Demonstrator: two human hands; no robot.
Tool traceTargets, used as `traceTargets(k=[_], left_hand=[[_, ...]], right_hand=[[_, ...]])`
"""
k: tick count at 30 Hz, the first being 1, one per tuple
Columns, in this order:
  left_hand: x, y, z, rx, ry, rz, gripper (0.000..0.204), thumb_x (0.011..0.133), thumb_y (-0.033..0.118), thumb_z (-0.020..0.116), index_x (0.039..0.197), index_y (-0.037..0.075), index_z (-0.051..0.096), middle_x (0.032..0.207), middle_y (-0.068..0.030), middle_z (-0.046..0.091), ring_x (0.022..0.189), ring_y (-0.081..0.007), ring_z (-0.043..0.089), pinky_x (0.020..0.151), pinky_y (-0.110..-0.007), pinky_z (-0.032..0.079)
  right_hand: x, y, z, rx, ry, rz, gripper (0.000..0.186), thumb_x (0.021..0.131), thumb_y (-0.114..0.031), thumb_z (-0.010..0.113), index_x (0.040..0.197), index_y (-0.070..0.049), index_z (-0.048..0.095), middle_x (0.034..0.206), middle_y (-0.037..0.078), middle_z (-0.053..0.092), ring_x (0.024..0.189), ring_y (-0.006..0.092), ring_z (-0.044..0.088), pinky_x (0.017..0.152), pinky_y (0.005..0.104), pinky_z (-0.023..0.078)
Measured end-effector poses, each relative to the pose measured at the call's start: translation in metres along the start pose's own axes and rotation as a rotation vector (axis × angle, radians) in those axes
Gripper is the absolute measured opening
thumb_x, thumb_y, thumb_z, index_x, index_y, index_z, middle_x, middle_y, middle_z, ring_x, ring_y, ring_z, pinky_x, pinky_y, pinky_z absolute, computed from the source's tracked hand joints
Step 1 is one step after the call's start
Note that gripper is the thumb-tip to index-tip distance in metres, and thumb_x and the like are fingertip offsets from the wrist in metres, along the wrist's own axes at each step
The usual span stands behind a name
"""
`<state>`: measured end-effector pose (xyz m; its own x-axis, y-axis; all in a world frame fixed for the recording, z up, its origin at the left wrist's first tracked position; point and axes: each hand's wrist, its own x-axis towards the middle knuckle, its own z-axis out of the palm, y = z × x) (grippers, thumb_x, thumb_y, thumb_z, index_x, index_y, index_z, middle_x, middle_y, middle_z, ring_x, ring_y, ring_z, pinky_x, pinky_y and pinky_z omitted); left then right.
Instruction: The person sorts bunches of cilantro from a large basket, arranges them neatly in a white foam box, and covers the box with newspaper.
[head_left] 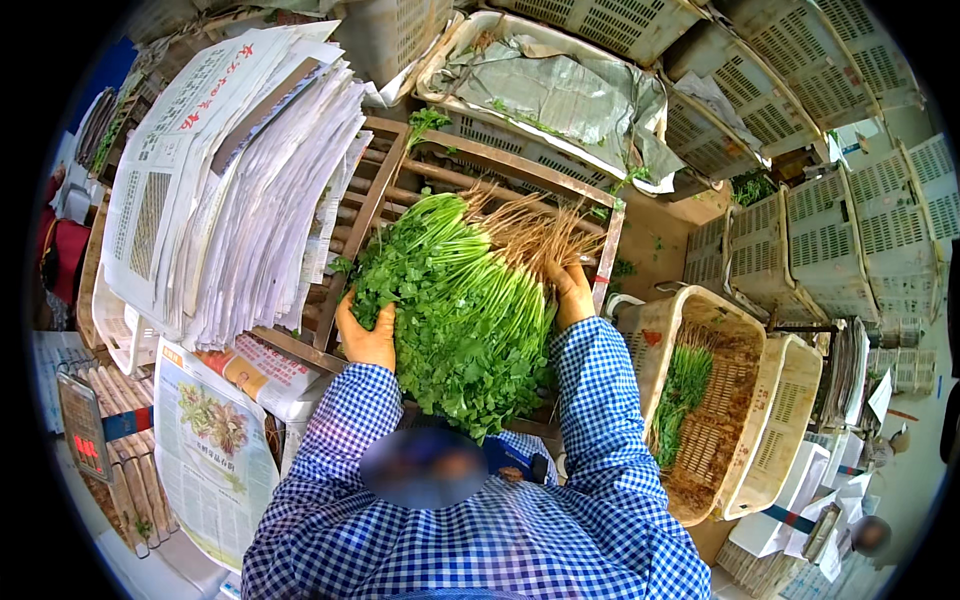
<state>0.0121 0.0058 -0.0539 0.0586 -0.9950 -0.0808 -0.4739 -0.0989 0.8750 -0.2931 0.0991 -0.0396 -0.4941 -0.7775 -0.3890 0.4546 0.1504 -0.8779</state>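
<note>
Working bare-handed over a low brown slatted rack [380, 190]. A thick bunch of leafy green herbs [450, 310] lay across it, leaves toward the wearer's body, pale stems fanned out, tan roots [530, 225] pointing to the far right.

Hands apart, one at each side of the bunch. Left hand [366, 335] touched the leafy left edge, thumb raised and spread from the fingers; right hand [572, 295] lay against the stems and roots on the right. Some fingertips were hidden by the bunch, so could not tell how far either hand was closed on it. Sleeves [345, 415] blue-and-white check.

To the left, near the rack: a tall, leaning stack of newspapers [240, 190], with a loose printed sheet [215, 440] nearer the body. To the right: a pale slotted crate [720, 430], soil-stained inside, with a smaller heap of greens [685, 395] along its left side. Beyond the rack stood another crate [540, 135], a grey-green sheet [570, 90] lying crumpled in it. More crates [830, 230] were stacked at far right.
</note>
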Motion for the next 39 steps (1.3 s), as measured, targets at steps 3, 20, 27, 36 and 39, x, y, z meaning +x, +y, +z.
traceTargets(k=[3,20,27,36,39], left_hand=[[0.005,0.005,-0.001,-0.006,-0.022,-0.035,0.071,0.086,0.018,0.08,0.143,-0.001,0.043,0.141,-0.0207,0.047,0.132,-0.0334,0.045,0.114,-0.044,0.036],[-0.018,0.124,0.049,0.724,-0.524,0.6,0.07,0.088,0.039,0.071,0.15,0.02,0.044,0.16,-0.0142,0.036,0.15,-0.0354,0.027,0.123,-0.057,0.016],[-0.018,0.113,0.048,0.629,-0.511,0.577,0.069,0.088,0.036,0.069,0.151,0.021,0.044,0.158,-0.0138,0.04,0.149,-0.0358,0.03,0.121,-0.057,0.019],[-0.011,0.1,0.047,0.511,-0.484,0.577,0.056,0.097,0.036,0.057,0.149,0.017,0.045,0.154,-0.0136,0.045,0.146,-0.0374,0.034,0.119,-0.058,0.023],[-0.013,0.103,0.047,0.508,-0.477,0.589,0.054,0.1,0.034,0.054,0.15,0.016,0.044,0.154,-0.0139,0.046,0.146,-0.038,0.035,0.119,-0.057,0.023]], right_hand=[[0.009,0.007,-0.006,0.001,-0.039,-0.087,0.078,0.095,-0.03,0.067,0.157,-0.006,0.028,0.156,0.016,0.04,0.142,0.0293,0.04,0.119,0.0408,0.03],[-0.006,-0.022,0.004,-0.123,-0.177,-0.001,0.081,0.095,0.002,0.06,0.16,-0.008,0.013,0.16,0.023,0.029,0.144,0.0358,0.037,0.118,0.0433,0.036],[-0.058,-0.047,-0.02,-0.336,0.121,-0.111,0.074,0.092,-0.002,0.063,0.157,-0.006,0.028,0.15,0.025,0.045,0.134,0.0387,0.05,0.111,0.0446,0.046],[-0.061,-0.04,-0.005,-1.319,-0.288,-0.603,0.048,0.086,-0.021,0.073,0.131,-0.007,0.06,0.137,0.013,0.058,0.11,0.035,0.064,0.093,0.0443,0.055],[-0.061,-0.047,-0.014,-1.358,-0.344,-0.568,0.045,0.087,-0.02,0.073,0.129,-0.008,0.062,0.133,0.014,0.061,0.107,0.0334,0.066,0.09,0.0441,0.056]])
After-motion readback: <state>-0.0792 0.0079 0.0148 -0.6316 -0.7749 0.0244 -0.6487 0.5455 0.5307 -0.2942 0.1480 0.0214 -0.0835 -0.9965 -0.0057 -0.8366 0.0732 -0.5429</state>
